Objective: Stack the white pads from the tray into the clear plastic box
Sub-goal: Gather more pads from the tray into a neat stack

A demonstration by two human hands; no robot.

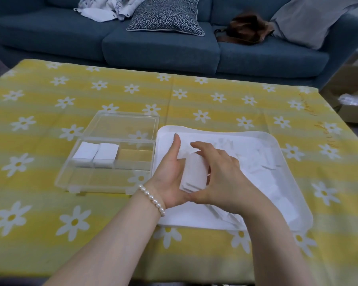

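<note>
over the white tray (277, 141), the left hand (170, 176) and right hand (219, 172) clasp a stack of white pads (194, 174) between them, fingers curled around its sides. just left of the tray, the clear plastic box (105, 180) holds two pad stacks (95, 154).

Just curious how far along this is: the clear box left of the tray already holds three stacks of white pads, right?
Not quite: the head view shows two stacks of white pads in the clear box, side by side; the compartment beside them is empty. The box does sit left of the tray.
</note>
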